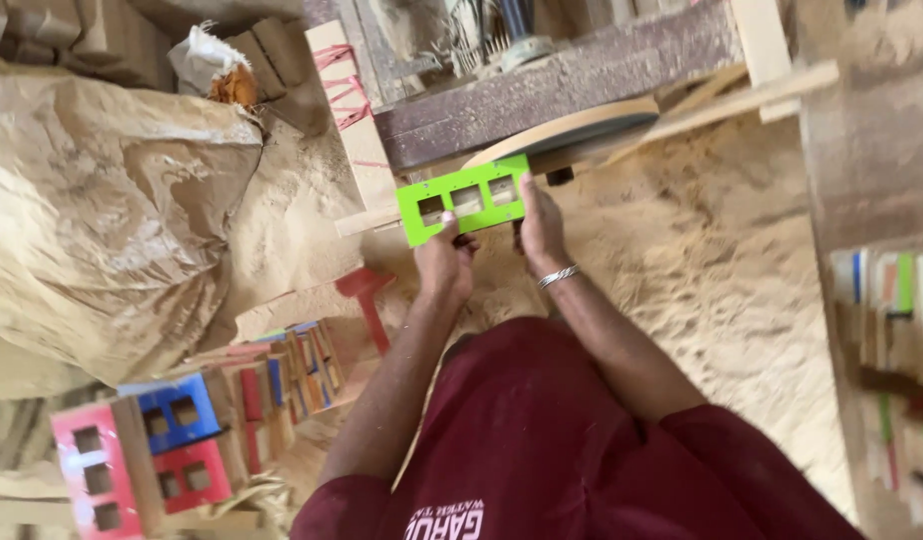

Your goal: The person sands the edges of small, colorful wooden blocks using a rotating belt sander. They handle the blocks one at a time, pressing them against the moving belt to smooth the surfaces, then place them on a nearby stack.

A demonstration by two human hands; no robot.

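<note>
A bright green flat wooden piece (pixel 464 199) with three square cut-outs is held up between both hands. My left hand (pixel 446 262) grips its lower left edge, thumb on the face. My right hand (pixel 540 228), with a metal bracelet at the wrist, holds its right end. The piece's top edge is close to a round tan disc (pixel 572 128) fixed under a dark wooden bench (pixel 562 80); I cannot tell whether they touch.
Sawdust (pixel 712 260) covers the floor. A large crumpled sack (pixel 102 200) lies at left. Painted red and blue pieces with square holes (pixel 147 450) are stacked at lower left. More coloured pieces (pixel 897 330) stand at right. A red-marked wooden slat (pixel 354 120) leans by the bench.
</note>
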